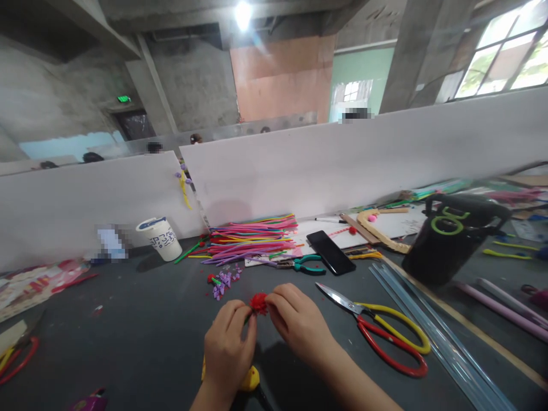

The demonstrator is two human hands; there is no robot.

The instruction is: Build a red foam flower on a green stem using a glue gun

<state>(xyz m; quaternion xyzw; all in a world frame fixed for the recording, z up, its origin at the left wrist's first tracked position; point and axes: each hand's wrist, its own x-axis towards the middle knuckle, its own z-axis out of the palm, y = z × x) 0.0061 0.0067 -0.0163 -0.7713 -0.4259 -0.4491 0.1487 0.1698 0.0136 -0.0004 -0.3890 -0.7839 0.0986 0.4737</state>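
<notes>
Between my two hands is a small red fluffy flower (258, 303) on a green stem. My left hand (229, 337) pinches it at the stem, fingers closed. The fingertips of my right hand (299, 322) are pressed together on the red petals at the other side. Under my left wrist lies a yellow tool (250, 379) with a dark cord, mostly hidden by the hand. Just beyond my hands sits a cluster of small purple flowers (222, 282) with a red one beside it.
Behind lies a bundle of colourful pipe cleaners (252, 240), with pliers (306, 264) and a phone (330, 252) to its right. Large scissors (377, 325) and clear rods (436, 337) lie right, near a black container (454, 240). A paper cup (160, 240) stands left. A white partition (321, 171) rises behind.
</notes>
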